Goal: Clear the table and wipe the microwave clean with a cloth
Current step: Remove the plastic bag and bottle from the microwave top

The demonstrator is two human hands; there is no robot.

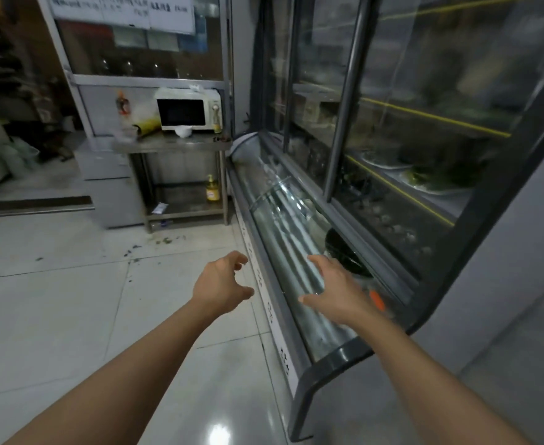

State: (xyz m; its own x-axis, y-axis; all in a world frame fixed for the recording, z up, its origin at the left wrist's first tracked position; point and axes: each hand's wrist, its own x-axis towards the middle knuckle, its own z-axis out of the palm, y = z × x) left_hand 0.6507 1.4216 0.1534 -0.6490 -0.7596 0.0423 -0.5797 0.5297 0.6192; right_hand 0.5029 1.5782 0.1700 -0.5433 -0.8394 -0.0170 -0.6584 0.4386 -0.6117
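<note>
Right now both my arms reach out in front of me over the pale tiled floor (71, 300), and neither hand holds anything. My left hand (222, 285) hangs above the tiles with its fingers loosely curled and spread, thumb apart from the rest. My right hand (334, 290) is over the curved glass front of the display chiller (283, 220) on my right, fingers relaxed and slightly bent; whether it touches the glass I cannot tell.

Well ahead of me, against the back wall, stands the steel table (171, 145). The white microwave (187, 108) sits on its top, door closed and dark, with something white and crumpled lying on its roof. A small white bowl (183, 131) stands on the table just in front of the microwave, and a yellow roll-shaped thing (148, 126) lies to its left beside a clear cup (126, 133). On the table's lower shelf a yellow bottle (212, 189) stands at the right end. Small dark scraps are scattered on the tiles before the table.
</note>
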